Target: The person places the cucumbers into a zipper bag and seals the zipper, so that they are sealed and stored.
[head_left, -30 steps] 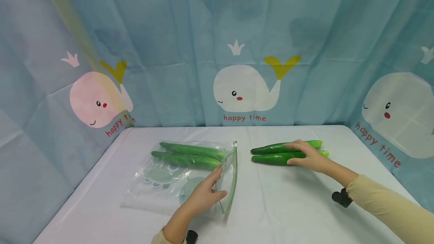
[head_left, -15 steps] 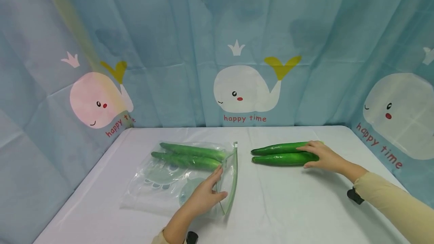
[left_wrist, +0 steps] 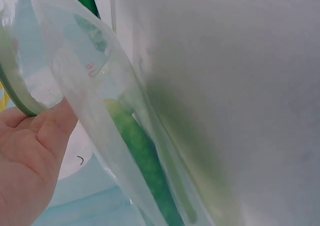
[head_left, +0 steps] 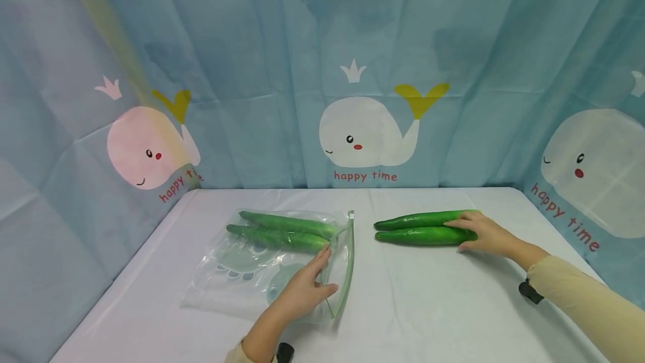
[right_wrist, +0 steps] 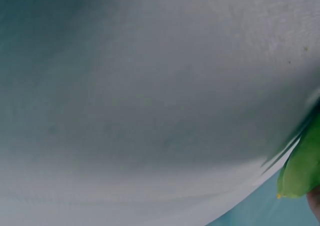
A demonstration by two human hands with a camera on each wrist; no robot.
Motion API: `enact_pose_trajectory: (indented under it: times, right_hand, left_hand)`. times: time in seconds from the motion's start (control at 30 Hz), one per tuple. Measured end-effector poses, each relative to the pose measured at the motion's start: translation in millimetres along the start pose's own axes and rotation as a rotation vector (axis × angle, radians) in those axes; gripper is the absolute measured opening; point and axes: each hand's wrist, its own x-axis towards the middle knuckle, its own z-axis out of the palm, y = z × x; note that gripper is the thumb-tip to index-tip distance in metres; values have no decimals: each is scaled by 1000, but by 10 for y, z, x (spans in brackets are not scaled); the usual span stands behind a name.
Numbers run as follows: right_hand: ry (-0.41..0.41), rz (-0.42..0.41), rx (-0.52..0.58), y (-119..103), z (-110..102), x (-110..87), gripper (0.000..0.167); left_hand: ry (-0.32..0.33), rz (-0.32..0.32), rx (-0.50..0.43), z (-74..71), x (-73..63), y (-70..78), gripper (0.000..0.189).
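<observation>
A clear zip bag [head_left: 211,290] with a green closure strip [head_left: 350,268] lies at the left, its mouth facing right. Inside it are two cucumbers, a rear one [head_left: 287,222] and a front one [head_left: 272,237]. My left hand [head_left: 302,290] is at the bag's mouth, fingers extended and thumb apart, touching the lifted film. On the right, two more cucumbers lie side by side, the back one [head_left: 410,220] and the near one [head_left: 415,236]. My right hand [head_left: 489,237] grips the near one's right end, thumb on its close side. The right wrist view shows a cucumber tip [right_wrist: 300,171].
A white cloth [head_left: 403,301] covers the table. Blue curtains [head_left: 267,128] printed with whales stand behind it and at both sides. Between the bag and the loose cucumbers runs a strip of bare cloth.
My right hand has slid right along the loose cucumbers to their right ends and settled around the near one. The left hand and the bag have stayed in place.
</observation>
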Motion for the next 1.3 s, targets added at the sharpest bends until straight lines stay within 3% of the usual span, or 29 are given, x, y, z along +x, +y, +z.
enact_pose_trajectory:
  times: [0.27, 0.67, 0.97, 1.3]
  right_hand:
    - [32, -57, -48, 21, 42, -18, 55]
    - [-28, 7, -4, -85, -9, -96, 50]
    - [-64, 59, 105, -223, -116, -179, 50]
    - [-80, 48, 201, -418, -203, -230, 52]
  left_hand:
    - [-4, 6, 4, 5, 8, -10, 72]
    - [-8, -18, -3, 33, 8, -43, 71]
    - [-3, -18, -20, 26, -8, -10, 73]
    - [-2, -18, -17, 9, 13, 0, 73]
